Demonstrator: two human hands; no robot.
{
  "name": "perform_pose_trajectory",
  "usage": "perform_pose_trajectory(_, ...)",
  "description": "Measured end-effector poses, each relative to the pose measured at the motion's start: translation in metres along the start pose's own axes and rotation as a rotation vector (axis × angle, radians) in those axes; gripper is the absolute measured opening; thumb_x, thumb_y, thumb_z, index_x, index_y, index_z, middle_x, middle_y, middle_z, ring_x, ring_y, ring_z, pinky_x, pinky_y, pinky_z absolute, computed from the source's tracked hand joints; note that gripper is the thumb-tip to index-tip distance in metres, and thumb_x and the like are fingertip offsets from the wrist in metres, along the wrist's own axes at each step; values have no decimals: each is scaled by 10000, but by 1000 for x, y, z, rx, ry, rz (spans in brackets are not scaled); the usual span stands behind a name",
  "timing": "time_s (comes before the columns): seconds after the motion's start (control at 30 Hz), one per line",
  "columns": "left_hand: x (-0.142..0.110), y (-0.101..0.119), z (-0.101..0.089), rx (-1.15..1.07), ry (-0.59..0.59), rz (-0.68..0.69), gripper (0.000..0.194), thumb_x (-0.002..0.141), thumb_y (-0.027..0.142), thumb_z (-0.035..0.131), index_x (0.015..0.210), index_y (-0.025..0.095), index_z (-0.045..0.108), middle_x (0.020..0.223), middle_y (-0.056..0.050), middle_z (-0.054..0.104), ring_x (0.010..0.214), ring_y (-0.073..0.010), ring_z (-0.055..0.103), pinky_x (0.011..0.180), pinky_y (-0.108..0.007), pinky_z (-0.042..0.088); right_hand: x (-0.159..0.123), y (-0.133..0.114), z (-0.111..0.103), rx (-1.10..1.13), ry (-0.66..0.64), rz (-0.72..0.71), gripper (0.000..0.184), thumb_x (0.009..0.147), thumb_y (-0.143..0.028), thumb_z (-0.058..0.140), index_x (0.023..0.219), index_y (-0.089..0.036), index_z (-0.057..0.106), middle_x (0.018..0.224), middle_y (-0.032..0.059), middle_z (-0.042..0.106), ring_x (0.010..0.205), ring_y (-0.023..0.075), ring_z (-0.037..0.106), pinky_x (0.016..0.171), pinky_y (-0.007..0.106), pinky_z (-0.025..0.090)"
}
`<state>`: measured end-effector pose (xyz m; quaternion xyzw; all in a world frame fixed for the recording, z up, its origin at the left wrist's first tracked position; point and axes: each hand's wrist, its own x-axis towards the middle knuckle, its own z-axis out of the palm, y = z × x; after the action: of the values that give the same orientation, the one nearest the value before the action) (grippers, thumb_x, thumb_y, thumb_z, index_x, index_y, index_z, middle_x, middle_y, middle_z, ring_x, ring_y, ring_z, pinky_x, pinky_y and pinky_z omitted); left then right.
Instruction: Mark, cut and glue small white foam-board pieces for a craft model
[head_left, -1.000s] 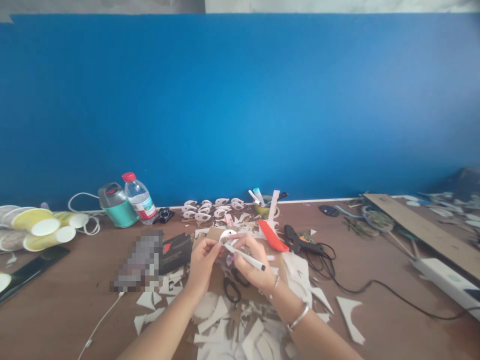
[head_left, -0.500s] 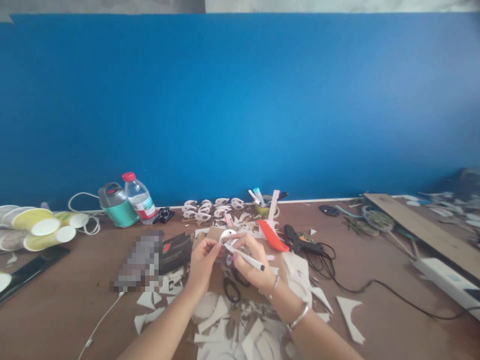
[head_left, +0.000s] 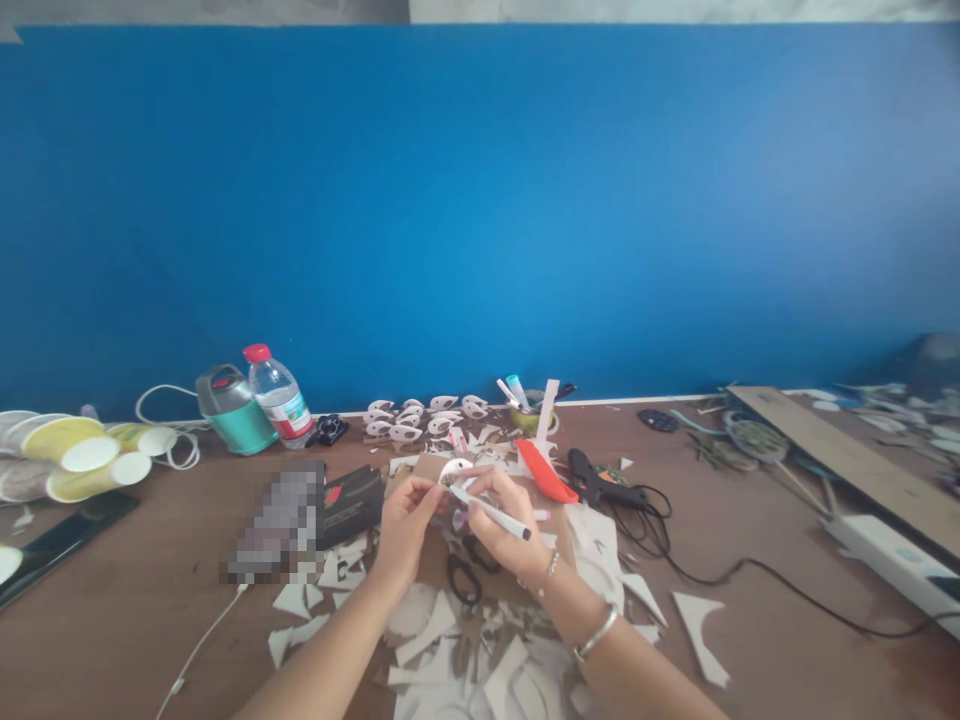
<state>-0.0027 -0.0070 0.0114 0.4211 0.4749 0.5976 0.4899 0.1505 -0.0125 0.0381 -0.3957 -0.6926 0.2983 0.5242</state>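
Note:
Pinched in my left hand (head_left: 407,520) is a small white paper cutout (head_left: 454,468) with a dark dot and some dark lines on it. My right hand (head_left: 499,515) grips a white marker pen (head_left: 495,515) with a black end, its tip against or very close to the cutout. Just below my hands lie scissors with black handles (head_left: 464,580), their blades partly among paper scraps (head_left: 435,630). Behind my hands stand several similar white cutouts (head_left: 406,433), each with a dark dot.
A glue gun (head_left: 600,482) with a black cable and an orange-red piece (head_left: 546,472) lie right of my hands. Left are a black box (head_left: 351,508), a blurred-out phone-like object (head_left: 277,520), a water bottle (head_left: 281,400) and paper cups (head_left: 75,445). A pen cup (head_left: 531,412) stands behind.
Hardly anything differs. Both hands stay in place on the cutout and marker pen, with only a very slight shift of the pen.

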Motion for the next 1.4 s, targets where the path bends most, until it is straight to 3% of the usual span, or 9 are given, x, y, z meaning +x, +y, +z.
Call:
perform_pose_trajectory(0.23,0,1,1,-3,-3,4,232,688,384,743,697,168,659,653,-12,675,638,-150,609,625,-246,462,-1,5,4,129,46,35,74,761,-155,526,794,-221,520,1007,74,693,885,210,664,724,330,539)
perform_pose_trajectory(0.63,-1,2,1,-4,-12,13,226,683,376,747,689,170,652,640,-8,659,622,-151,595,611,-251,461,1,5,6,22,90,-23,107,740,-135,545,795,-227,542,963,62,709,898,217,670,764,336,537)
perform_pose_trajectory(1.4,0,-1,-1,1,-40,32,227,709,382,736,693,175,646,625,8,636,615,-142,581,600,-238,449,0,4,5,-42,57,-55,108,729,-141,541,782,-235,536,939,54,688,885,217,652,772,346,521)
